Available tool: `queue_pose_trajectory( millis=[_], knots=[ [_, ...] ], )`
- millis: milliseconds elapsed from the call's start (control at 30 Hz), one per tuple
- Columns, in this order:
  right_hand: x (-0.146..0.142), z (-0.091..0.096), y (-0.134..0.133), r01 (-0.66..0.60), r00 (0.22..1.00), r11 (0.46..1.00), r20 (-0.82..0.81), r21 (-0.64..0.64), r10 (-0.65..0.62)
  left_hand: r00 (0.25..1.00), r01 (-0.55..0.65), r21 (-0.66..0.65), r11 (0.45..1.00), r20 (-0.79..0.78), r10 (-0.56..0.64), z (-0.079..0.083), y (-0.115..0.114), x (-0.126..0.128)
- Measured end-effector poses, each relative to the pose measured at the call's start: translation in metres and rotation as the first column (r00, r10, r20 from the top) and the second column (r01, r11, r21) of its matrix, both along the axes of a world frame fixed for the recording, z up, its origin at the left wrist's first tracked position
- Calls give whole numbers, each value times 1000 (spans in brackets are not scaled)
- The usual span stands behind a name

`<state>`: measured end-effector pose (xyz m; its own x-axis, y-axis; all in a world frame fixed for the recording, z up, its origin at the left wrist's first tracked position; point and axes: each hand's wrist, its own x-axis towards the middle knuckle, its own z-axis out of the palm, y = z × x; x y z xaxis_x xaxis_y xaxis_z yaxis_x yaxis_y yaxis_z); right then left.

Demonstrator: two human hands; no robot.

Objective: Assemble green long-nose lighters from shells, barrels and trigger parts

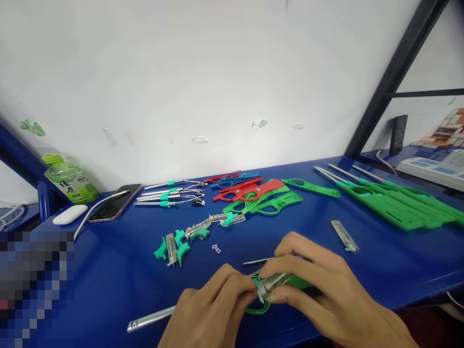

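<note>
My left hand (212, 307) and my right hand (319, 290) meet low in the middle of the blue table (119, 270). Together they pinch a green plastic lighter handle (281, 286) with a clear fuel cell (271, 282) set in it. A metal tube (150, 319) runs out to the left from under my left hand. Both hands are closed on the part. A thin dark rod (255, 262) lies just behind my fingers.
Teal triggers and clear cells (177, 244) lie left of centre. Behind are metal tubes with wires (168, 195), red, blue and green handle shells (253, 193), and a stack of green lighters (395, 205) at right. A phone (114, 204), white case (69, 214) and bottle (70, 180) sit far left.
</note>
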<state>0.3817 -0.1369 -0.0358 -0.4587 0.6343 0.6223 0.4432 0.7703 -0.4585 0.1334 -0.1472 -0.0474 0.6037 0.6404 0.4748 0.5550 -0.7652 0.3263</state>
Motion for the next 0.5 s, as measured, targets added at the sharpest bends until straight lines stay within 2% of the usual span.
queue_pose_trajectory(
  millis=[367, 500],
  knots=[
    [-1, 6, -1, 27, 999, 991, 44, 130, -33, 983, -39, 132, 990, -172, 61, 3, -3, -5],
    [-1, 7, -1, 20, 999, 990, 41, 141, -26, 963, -41, 236, 971, -252, 102, 3, -7, -5]
  ],
)
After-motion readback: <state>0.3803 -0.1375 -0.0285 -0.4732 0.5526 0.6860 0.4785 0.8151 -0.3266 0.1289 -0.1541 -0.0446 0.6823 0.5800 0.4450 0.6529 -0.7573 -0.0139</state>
